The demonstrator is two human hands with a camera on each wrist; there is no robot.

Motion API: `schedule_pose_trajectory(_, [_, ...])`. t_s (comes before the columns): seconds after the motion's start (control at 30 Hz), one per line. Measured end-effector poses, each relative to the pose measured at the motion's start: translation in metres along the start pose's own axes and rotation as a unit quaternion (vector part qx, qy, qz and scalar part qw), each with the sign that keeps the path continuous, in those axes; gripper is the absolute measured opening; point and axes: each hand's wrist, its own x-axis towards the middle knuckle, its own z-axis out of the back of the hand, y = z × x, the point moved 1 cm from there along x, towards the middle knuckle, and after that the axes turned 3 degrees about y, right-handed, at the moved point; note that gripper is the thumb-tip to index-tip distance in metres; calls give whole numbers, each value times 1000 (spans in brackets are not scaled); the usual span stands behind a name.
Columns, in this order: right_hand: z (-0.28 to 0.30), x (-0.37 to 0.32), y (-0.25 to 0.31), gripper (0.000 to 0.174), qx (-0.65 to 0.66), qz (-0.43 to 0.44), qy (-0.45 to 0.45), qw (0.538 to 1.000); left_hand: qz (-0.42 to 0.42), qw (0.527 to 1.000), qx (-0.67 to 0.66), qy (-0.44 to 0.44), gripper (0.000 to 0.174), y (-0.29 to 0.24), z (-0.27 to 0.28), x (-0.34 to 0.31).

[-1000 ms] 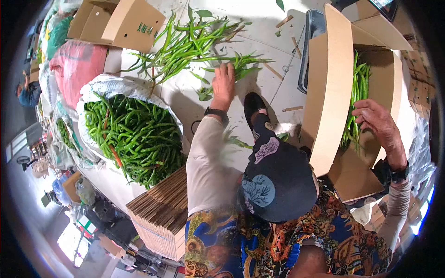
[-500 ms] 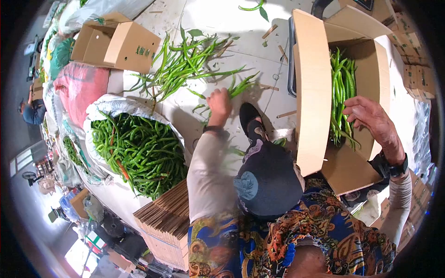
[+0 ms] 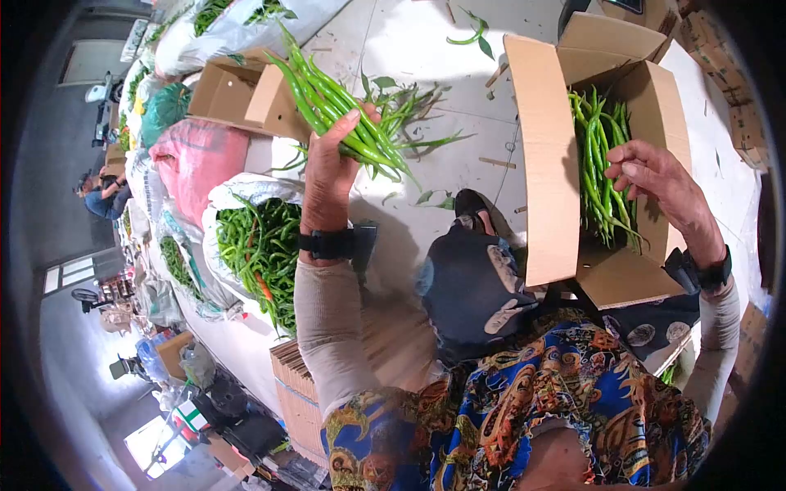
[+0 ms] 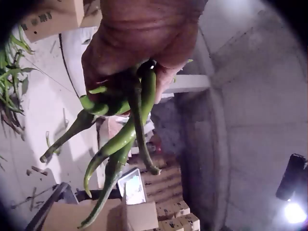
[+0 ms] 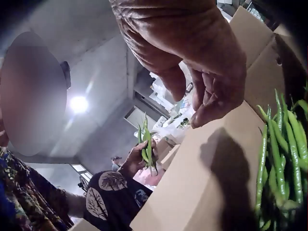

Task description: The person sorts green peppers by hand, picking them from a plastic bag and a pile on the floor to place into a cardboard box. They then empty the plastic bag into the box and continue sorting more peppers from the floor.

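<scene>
My left hand (image 3: 330, 180) is raised over the floor and grips a bunch of long green chili peppers (image 3: 309, 88), thumb laid across them. Their stems and several curved ends (image 4: 120, 137) hang below the fingers in the left wrist view. On the right, my right hand (image 3: 661, 182) hovers at the open cardboard box (image 3: 547, 164), its fingers loosely bent and holding nothing. Beneath it, more green chili peppers (image 3: 596, 164) lie lengthwise inside the box. In the right wrist view a gap shows between the thumb and fingers of that hand (image 5: 192, 53).
A loose pile of chili peppers (image 3: 413, 114) lies on the floor ahead. At left stand a white sack full of peppers (image 3: 260, 245), a pink sack (image 3: 201, 159) and a smaller open box (image 3: 278, 102). Flattened cartons (image 3: 296, 401) are stacked nearby. Another person (image 3: 105, 199) is farther off.
My left hand has come up from the floor pile with a bunch of chili peppers and moved leftward. The right hand has stayed over the box.
</scene>
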Motion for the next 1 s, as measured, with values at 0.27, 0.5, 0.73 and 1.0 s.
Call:
schedule_pose_trajectory(0.27, [-15, -14, 29, 40, 53, 74, 30, 995, -36, 995, 10, 96, 28, -41, -88, -26])
schedule_pose_trajectory(0.5, [-43, -16, 65, 32, 62, 163, 82, 981, 8, 984, 26, 174, 28, -43, -174, -58])
schedule_pose_trajectory(0.73, [-46, -14, 53, 26, 93, 220, 51, 970, 15, 980, 27, 197, 24, -14, -234, -89])
schedule_pose_trajectory(1.0, [8, -49, 20, 26, 121, 113, 0, 986, 79, 988, 53, 121, 23, 19, -232, -103])
